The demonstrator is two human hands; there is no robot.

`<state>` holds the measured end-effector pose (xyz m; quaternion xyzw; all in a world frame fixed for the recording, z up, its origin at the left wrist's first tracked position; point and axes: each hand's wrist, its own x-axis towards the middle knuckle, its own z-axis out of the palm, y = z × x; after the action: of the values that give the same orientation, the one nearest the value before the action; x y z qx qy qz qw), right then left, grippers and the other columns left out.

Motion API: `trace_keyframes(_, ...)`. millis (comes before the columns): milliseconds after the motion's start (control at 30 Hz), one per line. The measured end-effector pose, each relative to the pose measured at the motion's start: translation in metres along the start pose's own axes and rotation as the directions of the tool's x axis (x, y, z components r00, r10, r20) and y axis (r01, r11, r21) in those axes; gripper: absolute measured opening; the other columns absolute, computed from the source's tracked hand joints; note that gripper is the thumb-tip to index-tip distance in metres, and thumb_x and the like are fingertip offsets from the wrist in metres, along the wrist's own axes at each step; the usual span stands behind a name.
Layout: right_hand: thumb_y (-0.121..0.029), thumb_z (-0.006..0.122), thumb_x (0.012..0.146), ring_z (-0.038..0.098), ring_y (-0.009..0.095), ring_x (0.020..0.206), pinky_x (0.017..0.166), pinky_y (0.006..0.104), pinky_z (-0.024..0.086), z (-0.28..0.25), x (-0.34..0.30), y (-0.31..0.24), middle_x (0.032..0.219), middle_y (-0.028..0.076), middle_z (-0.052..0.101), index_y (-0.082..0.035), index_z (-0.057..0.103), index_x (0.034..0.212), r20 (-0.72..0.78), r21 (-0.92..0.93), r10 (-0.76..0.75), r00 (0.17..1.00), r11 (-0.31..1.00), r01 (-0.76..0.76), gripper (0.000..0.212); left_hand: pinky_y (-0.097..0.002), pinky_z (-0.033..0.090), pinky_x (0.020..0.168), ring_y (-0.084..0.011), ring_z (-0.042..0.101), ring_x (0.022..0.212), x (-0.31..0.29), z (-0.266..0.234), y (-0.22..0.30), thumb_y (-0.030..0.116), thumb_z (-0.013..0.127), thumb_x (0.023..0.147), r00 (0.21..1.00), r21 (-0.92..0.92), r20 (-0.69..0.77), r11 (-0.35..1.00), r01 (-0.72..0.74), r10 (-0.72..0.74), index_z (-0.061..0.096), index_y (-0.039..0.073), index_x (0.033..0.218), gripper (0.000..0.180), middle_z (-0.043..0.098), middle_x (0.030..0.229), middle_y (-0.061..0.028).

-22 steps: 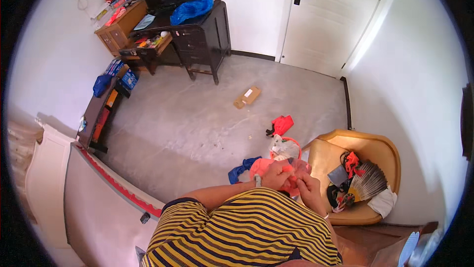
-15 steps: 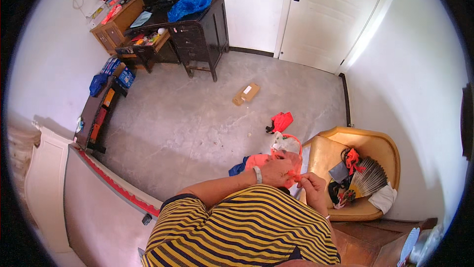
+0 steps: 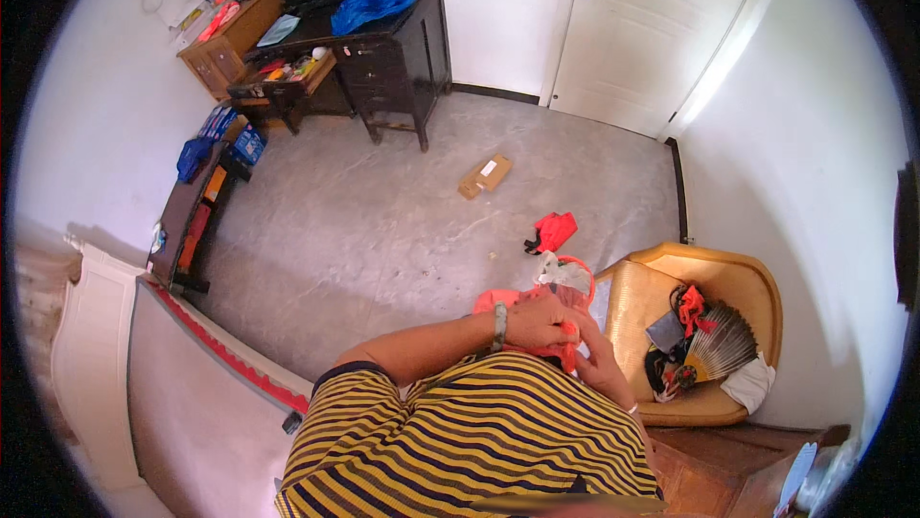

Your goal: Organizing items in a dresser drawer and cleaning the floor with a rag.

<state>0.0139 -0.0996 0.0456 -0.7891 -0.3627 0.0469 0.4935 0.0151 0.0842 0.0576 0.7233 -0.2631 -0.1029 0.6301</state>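
Close against a striped shirt (image 3: 460, 422), I see the left hand (image 3: 540, 320) and right hand (image 3: 601, 365) holding a coral-red bag (image 3: 494, 300).
Both hands' fingers are pinched on its bunched part between them; loose folds lie beyond the left. I judge it light, soft, slippery, easily torn, best held where gathered.

Yellow and navy stripes all across the shirt (image 3: 460, 422) on my feed, and coral pink on the material (image 3: 494, 300) just past it! Now I catch a red bundle (image 3: 556, 230) with black at one end, against mottled grey floor (image 3: 383, 221). Over right, golden tan on the chair (image 3: 632, 326), white on the cloth (image 3: 749, 386). Up top I've got bright blue plastic (image 3: 376, 5) on a near-black worktop (image 3: 422, 58), a white door (image 3: 661, 39), and brown for the cardboard (image 3: 485, 177).
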Motion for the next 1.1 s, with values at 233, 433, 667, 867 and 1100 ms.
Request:
trace_keyframes(233, -0.005, 0.053, 0.081, 0.059, 0.021, 0.079, 0.068, 0.0304, 0.047, -0.004, -0.011, 0.026, 0.090, 0.009, 0.061, 0.001, 0.056, 0.102, 0.109, 0.110, 0.247, 0.963, 0.960, -0.258, 0.023, -0.0358, 0.047, 0.063, -0.0272, 0.060, 0.073, 0.000, 0.002, -0.009, 0.020, 0.063, 0.071, 0.999, 0.325, 0.042, 0.946, -0.001, -0.014, 0.061, 0.005, 0.080, 0.017, 0.062, 0.076, -0.0125)
trace_keyframes(433, -0.008, 0.047, 0.085, 0.051, 0.014, 0.098, 0.085, 0.0249, 0.040, -0.014, 0.000, -0.009, 0.111, 0.010, 0.055, 0.004, 0.053, 0.111, 0.069, 0.533, 0.555, 0.829, 0.682, -0.501, 0.029, -0.0383, 0.046, 0.066, -0.0326, 0.055, 0.076, 0.003, 0.019, -0.025, 0.022, 0.065, 0.068, 0.974, 0.540, -0.124, 0.836, -0.095, 0.190, 0.054, 0.007, 0.088, 0.027, 0.057, 0.086, -0.0130)
trace_keyframes(667, -0.013, 0.050, 0.086, 0.052, 0.014, 0.098, 0.087, 0.0279, 0.041, -0.020, -0.008, 0.002, 0.107, 0.007, 0.058, 0.001, 0.056, 0.109, 0.255, 0.581, 0.509, 0.822, 0.599, -0.551, 0.028, -0.0394, 0.045, 0.076, -0.0289, 0.056, 0.087, 0.005, 0.025, -0.029, 0.025, 0.063, 0.071, 0.968, 0.589, -0.010, 0.784, -0.196, 0.250, 0.057, 0.008, 0.100, 0.034, 0.059, 0.093, -0.0101)
trace_keyframes(867, -0.014, 0.053, 0.081, 0.058, 0.021, 0.089, 0.080, 0.0299, 0.044, -0.020, -0.003, 0.019, 0.094, 0.015, 0.062, 0.000, 0.060, 0.098, -0.050, 0.234, 0.262, 0.964, 0.941, -0.244, 0.022, -0.0382, 0.047, 0.071, -0.0310, 0.058, 0.079, 0.021, 0.014, -0.006, 0.011, 0.061, 0.073, 0.944, 0.620, -0.045, 0.750, -0.231, 0.328, 0.059, 0.006, 0.085, 0.013, 0.059, 0.085, -0.0141)
trace_keyframes(1100, -0.015, 0.059, 0.076, 0.057, 0.021, 0.067, 0.062, 0.0336, 0.044, -0.031, -0.030, 0.021, 0.071, 0.011, 0.059, -0.002, 0.058, 0.077, -0.363, 0.153, 0.301, 0.882, 0.953, -0.262, 0.014, -0.0369, 0.043, 0.056, -0.0307, 0.052, 0.064, 0.040, 0.036, 0.007, 0.006, 0.060, 0.075, 0.964, 0.596, -0.017, 0.777, -0.204, 0.266, 0.057, 0.004, 0.079, 0.006, 0.053, 0.071, -0.0137)
